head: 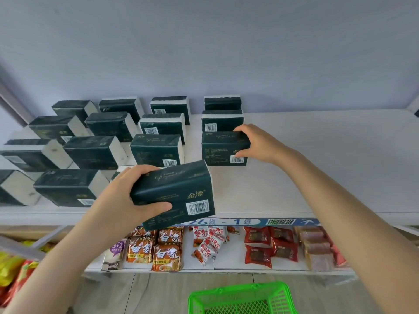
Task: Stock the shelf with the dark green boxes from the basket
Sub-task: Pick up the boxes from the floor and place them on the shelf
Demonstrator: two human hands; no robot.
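Left hand (127, 196): grasps dark green film-wrapped rectangular pack (179, 191), end-on.
Right hand (256, 143): grips a shelved pack (223, 147).
Handling: likely light, squashy, slick; hold ends.

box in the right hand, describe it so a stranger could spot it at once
On the white top shelf, dark green boxes stand in rows. The rightmost row's front box is it. It alone among shelved boxes is gripped by the right hand.

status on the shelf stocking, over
Left grip holds one dark green box, in the air. Right grip holds a second box, standing on the shelf. Shelf ahead of it bare.
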